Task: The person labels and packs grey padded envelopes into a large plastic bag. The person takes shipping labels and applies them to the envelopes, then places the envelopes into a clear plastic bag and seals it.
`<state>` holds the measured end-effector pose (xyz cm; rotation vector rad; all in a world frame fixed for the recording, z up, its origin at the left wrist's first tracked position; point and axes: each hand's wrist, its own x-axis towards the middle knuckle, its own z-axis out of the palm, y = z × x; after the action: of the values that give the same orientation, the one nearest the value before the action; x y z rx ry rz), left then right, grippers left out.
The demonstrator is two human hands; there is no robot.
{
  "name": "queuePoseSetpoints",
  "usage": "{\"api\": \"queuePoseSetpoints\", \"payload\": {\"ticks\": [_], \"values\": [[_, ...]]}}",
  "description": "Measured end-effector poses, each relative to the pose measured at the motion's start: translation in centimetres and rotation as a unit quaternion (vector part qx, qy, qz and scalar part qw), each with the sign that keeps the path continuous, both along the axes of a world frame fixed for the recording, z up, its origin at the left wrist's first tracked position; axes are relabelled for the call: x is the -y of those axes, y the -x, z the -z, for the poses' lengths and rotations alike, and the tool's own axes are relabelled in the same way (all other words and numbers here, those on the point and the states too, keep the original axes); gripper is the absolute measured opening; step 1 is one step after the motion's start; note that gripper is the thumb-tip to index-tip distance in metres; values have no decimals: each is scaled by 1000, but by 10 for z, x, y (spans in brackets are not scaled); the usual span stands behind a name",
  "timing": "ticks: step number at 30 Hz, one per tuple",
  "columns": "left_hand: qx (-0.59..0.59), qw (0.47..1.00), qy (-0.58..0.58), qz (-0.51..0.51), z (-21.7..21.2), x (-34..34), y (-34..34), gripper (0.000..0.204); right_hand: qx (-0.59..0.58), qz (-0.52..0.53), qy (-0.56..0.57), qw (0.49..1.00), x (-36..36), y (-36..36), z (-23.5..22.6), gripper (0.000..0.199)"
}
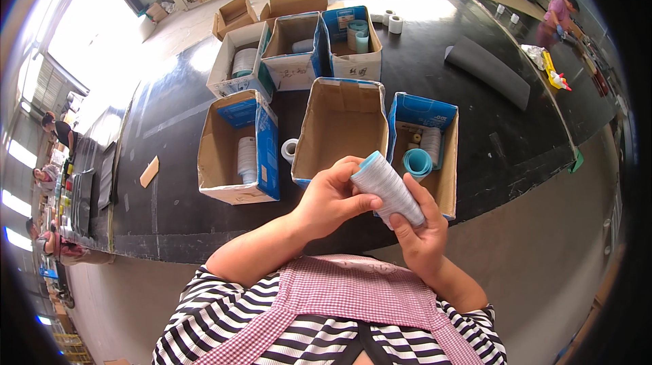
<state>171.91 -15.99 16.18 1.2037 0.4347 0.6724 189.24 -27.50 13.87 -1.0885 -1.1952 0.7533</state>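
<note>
Above the near edge of the black table [173, 219], both my hands hold a ribbed pale grey roll [388, 187] with a teal end, tilted with its top toward the left. My left hand [329, 195] closes round the upper end, its thumb across the side. Around the lower part, the fingers and thumb of my right hand [426, 229] are wrapped. Just beyond my hands stands a middle cardboard box [346, 117]. In the blue and brown box [447, 185] to its right lie a curled teal sheet [415, 160] and another ribbed grey roll [431, 141].
A front left box [268, 175] holds a ribbed stack [246, 161]. Farther back stand several more boxes, one with teal rolls [356, 35]. A white roll [289, 150], a wooden piece [149, 171] and a dark curved sheet [489, 73] lie about. People work at both sides.
</note>
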Motion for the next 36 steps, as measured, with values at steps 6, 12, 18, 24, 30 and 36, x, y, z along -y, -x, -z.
{"api": "queuePoseSetpoints", "payload": {"ticks": [6,12,18,24,30,36], "values": [[-123,990,-37,59,0,-10,26,36,-332,-114,122,928,-6,14,9,49],[-179,979,-97,-6,15,32,100,32,-181,-216,198,939,7,49,31,44],[-140,974,65,-165,49,98,217,32,126,-309,21,942,4,149,33,79],[12,950,37,-310,66,162,354,39,159,-302,-57,938,21,320,37,66],[-21,904,11,-428,38,258,522,41,161,-406,-142,888,51,512,17,50],[-222,781,-87,-578,37,336,643,35,226,-472,-297,799,66,666,-2,44]]}}
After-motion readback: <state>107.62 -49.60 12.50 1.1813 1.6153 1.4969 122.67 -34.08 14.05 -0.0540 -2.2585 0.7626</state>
